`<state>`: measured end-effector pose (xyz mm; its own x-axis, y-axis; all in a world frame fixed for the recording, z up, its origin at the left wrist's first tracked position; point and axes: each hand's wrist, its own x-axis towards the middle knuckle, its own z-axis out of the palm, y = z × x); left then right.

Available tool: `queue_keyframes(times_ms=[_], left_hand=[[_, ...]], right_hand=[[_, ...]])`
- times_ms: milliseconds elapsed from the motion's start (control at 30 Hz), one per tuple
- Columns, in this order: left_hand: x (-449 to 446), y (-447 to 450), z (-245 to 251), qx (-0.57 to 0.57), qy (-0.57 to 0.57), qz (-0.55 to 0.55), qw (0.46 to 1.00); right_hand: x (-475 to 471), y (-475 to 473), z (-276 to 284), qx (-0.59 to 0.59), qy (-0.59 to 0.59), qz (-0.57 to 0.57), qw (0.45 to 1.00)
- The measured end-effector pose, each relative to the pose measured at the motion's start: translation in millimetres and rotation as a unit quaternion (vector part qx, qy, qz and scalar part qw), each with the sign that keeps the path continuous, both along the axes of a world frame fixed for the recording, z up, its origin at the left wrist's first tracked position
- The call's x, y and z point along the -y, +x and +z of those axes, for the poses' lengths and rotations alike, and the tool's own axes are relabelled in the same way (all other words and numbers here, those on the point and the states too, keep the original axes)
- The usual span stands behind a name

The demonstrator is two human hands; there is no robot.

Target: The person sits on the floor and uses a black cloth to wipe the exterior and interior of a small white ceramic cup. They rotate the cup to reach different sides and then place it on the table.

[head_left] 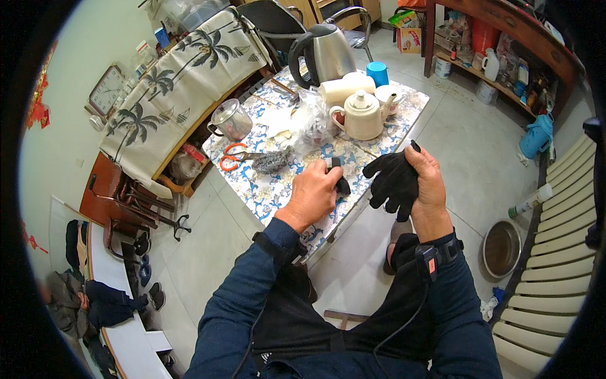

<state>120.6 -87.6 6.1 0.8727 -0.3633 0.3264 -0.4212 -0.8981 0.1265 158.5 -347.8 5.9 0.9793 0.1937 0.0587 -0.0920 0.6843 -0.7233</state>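
My right hand [428, 189] grips a black knit glove [393, 180] by its edge, thumb on top, beyond the table's right edge. The glove's fingers spread toward the left and downward. Over the near part of the table, my left hand [315, 192] is closed on a small black object with a pale patch [338, 175]; my fingers hide most of it, so its kind is unclear. Left of that hand lie a grey wire-like scouring pad [272, 161] and scissors with orange handles [232, 154]. A clear plastic bag [312, 123] sits crumpled just beyond.
The table [251, 189] has a floral cover. On it stand a steel electric kettle [331, 57], a cream teapot [362, 118], a blue cup [377, 73] and a metal mug [232, 121]. A radiator [549, 265] and a steel basin [502, 248] are at right. Another person [68, 303] sits far left.
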Motion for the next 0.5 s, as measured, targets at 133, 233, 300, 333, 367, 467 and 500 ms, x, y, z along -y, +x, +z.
queue_keyframes(times_ms=[133, 233, 300, 333, 367, 467, 500], left_hand=[[-3.8, -24.7, 1.5, -0.035, -0.003, -0.023, 0.999], [-11.8, -47.6, 11.5, -0.097, -0.003, -0.036, 0.995], [-18.9, -57.5, 18.6, -0.135, -0.017, -0.032, 0.990], [-21.0, -56.3, 21.1, -0.118, -0.022, -0.026, 0.992], [-20.0, -50.3, 21.2, -0.121, -0.028, -0.002, 0.992], [-1.7, -23.3, 12.3, -0.062, -0.043, -0.005, 0.997], [8.5, -10.9, 7.0, -0.032, -0.051, -0.024, 0.998]], right_hand=[[1.7, -1.0, 0.3, 0.010, 0.001, -0.003, 1.000], [3.1, -2.5, 3.4, 0.016, -0.003, -0.010, 1.000], [4.3, -3.8, 5.8, 0.018, -0.005, -0.012, 1.000], [5.1, -4.7, 6.8, 0.020, -0.005, -0.012, 1.000], [5.7, -6.1, 7.1, 0.004, -0.010, -0.020, 1.000], [5.1, -7.4, 6.3, 0.020, -0.016, 0.006, 1.000], [3.9, -5.8, 5.4, 0.000, -0.020, -0.001, 1.000]])
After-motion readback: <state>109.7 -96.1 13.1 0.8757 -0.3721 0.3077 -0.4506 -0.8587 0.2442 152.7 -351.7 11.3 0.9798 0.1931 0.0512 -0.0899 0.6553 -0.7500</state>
